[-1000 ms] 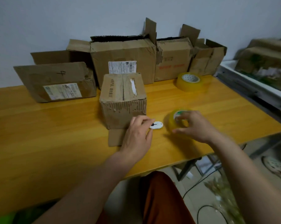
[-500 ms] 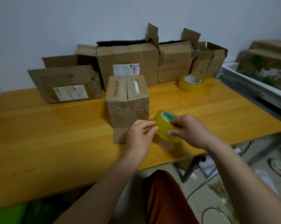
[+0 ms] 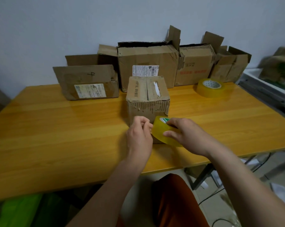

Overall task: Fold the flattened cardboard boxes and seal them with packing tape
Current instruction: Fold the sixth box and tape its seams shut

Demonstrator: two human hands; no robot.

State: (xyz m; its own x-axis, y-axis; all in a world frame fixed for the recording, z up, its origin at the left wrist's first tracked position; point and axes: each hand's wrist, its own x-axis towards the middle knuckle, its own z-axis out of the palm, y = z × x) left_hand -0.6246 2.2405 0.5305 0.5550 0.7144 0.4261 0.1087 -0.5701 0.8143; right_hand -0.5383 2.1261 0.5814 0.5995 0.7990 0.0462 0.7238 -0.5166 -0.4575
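**At the table's near edge: tape roll in your hands, box just behind**

Above the near part of the table [image 3: 56, 136], your right hand [image 3: 186, 136] grips a tape roll [image 3: 161, 131], thumb on the yellow outer band and fingers curled over the top by its green-and-white core label. The roll is lifted and tilted. Your left hand [image 3: 140, 136] is at the roll's left rim, thumb and fingertips pinched together against the tape surface; whether they hold a loose tape end, you cannot tell from this view.

Just behind your hands stands the small box [image 3: 147, 97], upright, its top flaps closed with a seam down the middle and a white strip beside it. Nothing of its inside shows. A low flap sticks out at its base behind the roll.

Along the wall sits a row of boxes. The left box [image 3: 87, 82], marked "4", leans back with a label on its face. The big box [image 3: 146, 63] is open-topped, flaps up, contents hidden. The same goes for the box with red print [image 3: 194, 64] and the far-right box [image 3: 230, 66].

A second roll [image 3: 209, 87] lies flat on the table, well right of the small box.
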